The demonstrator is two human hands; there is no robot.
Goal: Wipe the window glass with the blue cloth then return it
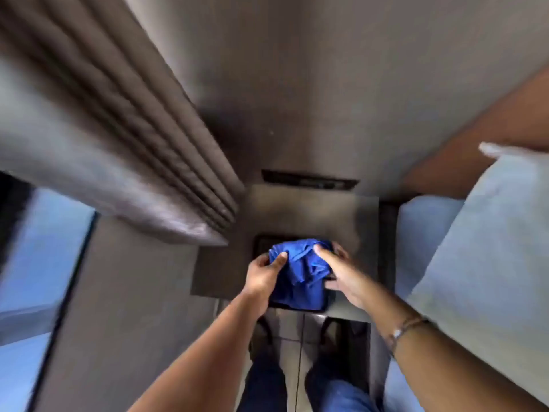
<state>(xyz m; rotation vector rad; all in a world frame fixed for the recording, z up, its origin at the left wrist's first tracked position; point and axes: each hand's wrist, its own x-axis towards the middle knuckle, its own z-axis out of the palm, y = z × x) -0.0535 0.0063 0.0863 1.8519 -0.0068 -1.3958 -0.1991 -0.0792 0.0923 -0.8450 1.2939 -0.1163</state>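
Observation:
A crumpled blue cloth [300, 275] lies bunched in a dark tray [261, 243] on a small grey bedside table [312, 212]. My left hand [263, 276] grips the cloth's left side, thumb on top. On the cloth's right side my right hand [341, 278] rests, with fingers curled around the fabric. The window glass [38, 257] shows blue at the far left, behind a dark frame.
A heavy grey curtain [118, 138] hangs from the upper left down to the table's corner. A bed with pale blue pillows [490, 242] and a brown headboard [475, 138] fills the right side. My legs in jeans stand on the tiled floor [292, 328] below.

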